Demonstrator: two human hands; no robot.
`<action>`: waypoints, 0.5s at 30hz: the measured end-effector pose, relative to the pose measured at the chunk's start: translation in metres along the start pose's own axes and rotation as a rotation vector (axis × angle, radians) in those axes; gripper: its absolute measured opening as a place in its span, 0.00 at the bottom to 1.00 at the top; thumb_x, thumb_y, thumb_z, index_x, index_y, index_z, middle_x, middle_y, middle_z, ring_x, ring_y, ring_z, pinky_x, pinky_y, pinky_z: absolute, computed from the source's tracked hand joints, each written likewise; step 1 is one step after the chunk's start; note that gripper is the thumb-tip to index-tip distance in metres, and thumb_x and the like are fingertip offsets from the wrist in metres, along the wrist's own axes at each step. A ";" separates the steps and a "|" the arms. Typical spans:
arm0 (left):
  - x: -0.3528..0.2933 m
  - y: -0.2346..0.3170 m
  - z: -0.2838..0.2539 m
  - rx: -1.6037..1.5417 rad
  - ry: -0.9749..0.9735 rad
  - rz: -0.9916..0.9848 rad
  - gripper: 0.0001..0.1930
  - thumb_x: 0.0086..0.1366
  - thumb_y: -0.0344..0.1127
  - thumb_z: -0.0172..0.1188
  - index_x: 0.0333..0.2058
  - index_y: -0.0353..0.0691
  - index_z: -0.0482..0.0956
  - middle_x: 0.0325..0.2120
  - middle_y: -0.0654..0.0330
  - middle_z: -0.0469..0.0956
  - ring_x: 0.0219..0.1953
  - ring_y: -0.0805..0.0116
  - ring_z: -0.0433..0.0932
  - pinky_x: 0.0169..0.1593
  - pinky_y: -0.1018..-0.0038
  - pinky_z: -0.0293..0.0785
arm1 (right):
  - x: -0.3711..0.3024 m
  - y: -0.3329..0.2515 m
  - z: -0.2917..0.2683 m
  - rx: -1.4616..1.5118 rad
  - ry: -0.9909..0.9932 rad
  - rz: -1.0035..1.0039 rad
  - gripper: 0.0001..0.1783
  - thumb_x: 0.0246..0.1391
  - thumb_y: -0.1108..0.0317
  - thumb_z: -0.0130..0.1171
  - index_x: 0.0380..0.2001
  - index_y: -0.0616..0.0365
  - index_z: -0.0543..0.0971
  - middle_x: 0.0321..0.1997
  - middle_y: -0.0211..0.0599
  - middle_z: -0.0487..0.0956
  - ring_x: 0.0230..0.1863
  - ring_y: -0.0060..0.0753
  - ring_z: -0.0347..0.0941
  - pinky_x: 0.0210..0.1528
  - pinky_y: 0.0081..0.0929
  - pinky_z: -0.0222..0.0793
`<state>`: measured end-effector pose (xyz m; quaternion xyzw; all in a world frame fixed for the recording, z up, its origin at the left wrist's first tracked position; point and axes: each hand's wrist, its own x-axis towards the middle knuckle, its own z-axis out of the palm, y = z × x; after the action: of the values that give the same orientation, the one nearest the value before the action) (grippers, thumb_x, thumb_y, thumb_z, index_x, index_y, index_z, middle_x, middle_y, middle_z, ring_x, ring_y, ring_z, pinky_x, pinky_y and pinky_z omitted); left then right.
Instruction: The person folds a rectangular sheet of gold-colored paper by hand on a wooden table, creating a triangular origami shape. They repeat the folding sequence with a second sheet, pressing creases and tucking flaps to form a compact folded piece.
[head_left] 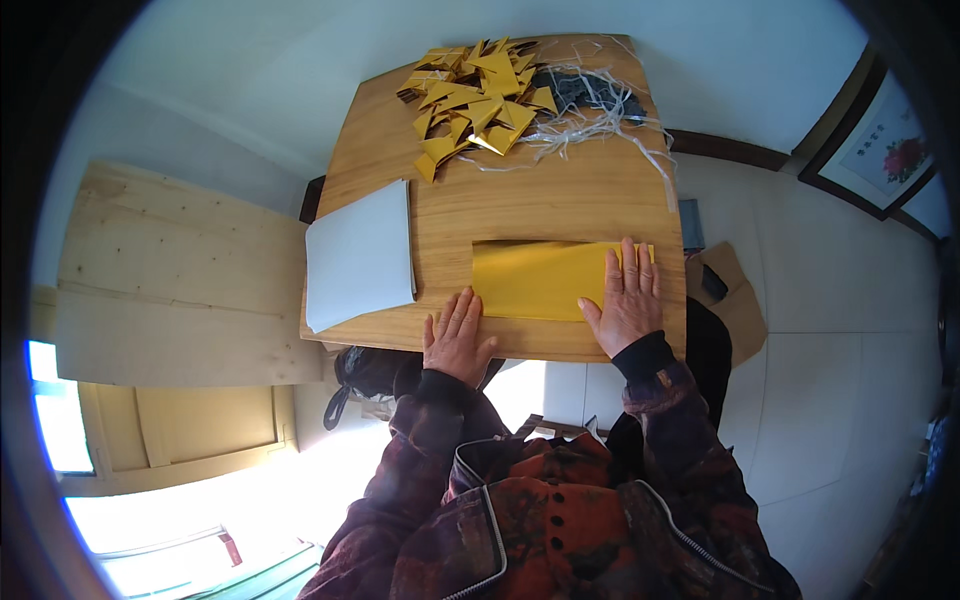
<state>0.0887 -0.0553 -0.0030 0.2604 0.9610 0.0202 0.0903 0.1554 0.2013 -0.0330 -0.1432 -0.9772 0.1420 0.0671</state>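
Observation:
A shiny gold sheet of paper (535, 285), wider than it is deep, lies flat near the front edge of the wooden table (440, 215). My right hand (628, 300) rests flat on its right end, fingers spread and pointing away from me. At the sheet's lower left corner, my left hand (460, 340) lies on the table with its fingers stretched out, the fingertips touching or just beside the paper. Neither hand grips anything. Left of the gold sheet is a stack of white paper (360, 258), its edges slightly uneven.
Folded gold paper pieces (485, 100) are heaped at the table's far side. Beside them lies a tangle of clear plastic strips (600, 115) over something dark. A pale wooden board (180, 275) stands at the left. Brown cardboard (745, 310) and a framed picture (875, 145) are at the right.

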 end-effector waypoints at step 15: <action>0.078 0.018 0.019 -0.110 0.117 0.084 0.37 0.65 0.56 0.50 0.68 0.50 0.53 0.71 0.65 0.50 0.72 0.64 0.46 0.71 0.56 0.38 | 0.002 0.001 0.003 -0.007 0.002 0.021 0.46 0.55 0.44 0.57 0.67 0.61 0.55 0.74 0.49 0.46 0.75 0.52 0.36 0.74 0.48 0.31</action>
<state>0.0356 -0.0004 -0.0330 0.2937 0.9503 0.0919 0.0473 0.1527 0.2018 -0.0360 -0.1536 -0.9761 0.1389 0.0663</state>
